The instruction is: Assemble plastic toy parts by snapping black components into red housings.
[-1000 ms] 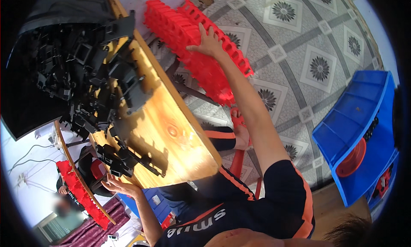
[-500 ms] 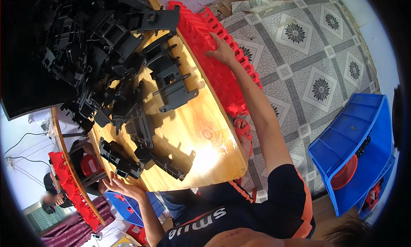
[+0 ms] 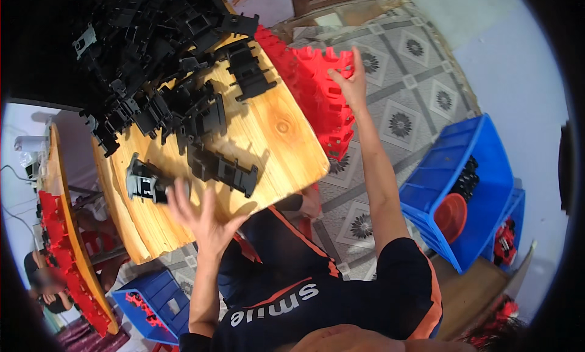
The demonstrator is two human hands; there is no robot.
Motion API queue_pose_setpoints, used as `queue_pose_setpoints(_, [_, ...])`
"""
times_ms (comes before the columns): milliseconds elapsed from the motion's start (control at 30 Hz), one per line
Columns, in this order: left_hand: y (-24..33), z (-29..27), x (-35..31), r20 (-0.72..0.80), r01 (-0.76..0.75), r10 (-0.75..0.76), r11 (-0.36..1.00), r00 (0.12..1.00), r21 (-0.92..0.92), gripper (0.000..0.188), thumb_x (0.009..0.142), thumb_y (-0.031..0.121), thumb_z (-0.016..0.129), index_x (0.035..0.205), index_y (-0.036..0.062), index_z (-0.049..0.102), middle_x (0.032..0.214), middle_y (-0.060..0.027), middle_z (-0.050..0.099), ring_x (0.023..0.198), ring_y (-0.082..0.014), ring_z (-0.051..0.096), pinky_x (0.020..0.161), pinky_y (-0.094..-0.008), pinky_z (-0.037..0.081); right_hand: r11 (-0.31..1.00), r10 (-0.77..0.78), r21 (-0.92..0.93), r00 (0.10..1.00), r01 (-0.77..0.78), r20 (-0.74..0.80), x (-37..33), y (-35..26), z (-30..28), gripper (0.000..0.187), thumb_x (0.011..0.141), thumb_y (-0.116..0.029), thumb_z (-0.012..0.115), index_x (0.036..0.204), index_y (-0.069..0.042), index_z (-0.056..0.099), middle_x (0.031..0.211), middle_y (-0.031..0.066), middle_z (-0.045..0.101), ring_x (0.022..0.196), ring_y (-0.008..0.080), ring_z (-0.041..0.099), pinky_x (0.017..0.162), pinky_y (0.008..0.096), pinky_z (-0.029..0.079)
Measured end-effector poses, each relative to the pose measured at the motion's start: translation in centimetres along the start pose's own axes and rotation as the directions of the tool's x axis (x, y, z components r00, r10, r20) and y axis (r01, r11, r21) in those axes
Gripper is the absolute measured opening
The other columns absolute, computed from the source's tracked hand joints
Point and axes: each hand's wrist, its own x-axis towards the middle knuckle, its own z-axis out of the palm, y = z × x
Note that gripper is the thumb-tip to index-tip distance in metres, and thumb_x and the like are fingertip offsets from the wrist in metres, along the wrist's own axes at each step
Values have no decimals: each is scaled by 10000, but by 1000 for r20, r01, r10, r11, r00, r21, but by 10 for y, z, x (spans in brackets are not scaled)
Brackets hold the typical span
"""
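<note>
My right hand [image 3: 352, 84] is closed on the far right edge of a red plastic tray [image 3: 323, 102] with a notched, cut-out rim. The tray stands tilted beside the table's right edge. My left hand [image 3: 210, 221], slightly blurred, is over the near side of the wooden table [image 3: 283, 160] with fingers spread. Its fingertips are close to a black moulded plastic part [image 3: 143, 180]; whether they touch cannot be made out. Another black part [image 3: 234, 175] lies just beyond that hand, and one more black bracket [image 3: 248, 74] rests near the right edge.
A large heap of black plastic parts [image 3: 152, 47] covers the far left of the table. More red tray [image 3: 274, 44] shows behind the held one. Blue bins [image 3: 432, 181] stand at right, one holding a red bowl [image 3: 451, 218]. Another person [image 3: 46, 285] sits at far left.
My right hand has taken hold of a red tray and raised its edge. My left hand has moved from the table's near edge right and inward over the tabletop. The view has shifted.
</note>
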Motion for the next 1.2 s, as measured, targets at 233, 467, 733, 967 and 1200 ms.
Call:
queue_pose_setpoints(233, [31,10,62,86,28,-41,988,995,150,671,826,533,687,1429,333,472,1619,-111,137,1444,-424,159,1070,-702,161,995,-91,16,950,101,-299,17,-179,-163,917,730,-139,840,1484,-21,333,1296,150,534,1142,215,541,996,335,428])
queue_pose_setpoints(467, [63,-27,-10,-350,-398,294,874,890,-280,544,563,470,857,1086,421,715,1518,-108,328,1417,-439,211,1111,-638,176,909,26,409,967,84,-255,-26,-344,-184,831,811,-17,758,1494,-51,285,1257,175,551,1043,221,618,882,350,521])
queue_pose_setpoints(733, [46,-25,-66,-597,-346,73,868,799,-357,447,754,396,739,1190,460,658,1392,-87,463,1286,-454,361,1020,-641,347,759,110,621,978,-198,178,-86,-409,-62,634,896,-51,677,1424,-44,325,1175,142,611,1033,221,637,851,359,537])
queue_pose_setpoints(967, [-59,-132,-149,-327,-145,-91,763,940,-629,625,679,240,825,1276,199,644,1483,-165,421,1374,-454,350,1070,-526,395,865,-23,420,814,-275,580,-121,-480,1,555,950,-237,631,1408,-28,397,1269,85,565,1092,161,587,916,311,481])
queue_pose_setpoints(1200, [-135,-180,-261,601,138,-464,-705,651,-695,771,787,246,750,1441,37,400,1362,-161,553,1212,-317,579,1020,-453,490,930,36,137,457,-340,889,-136,-500,32,375,899,-182,695,1186,8,547,885,18,635,767,98,600,713,220,475])
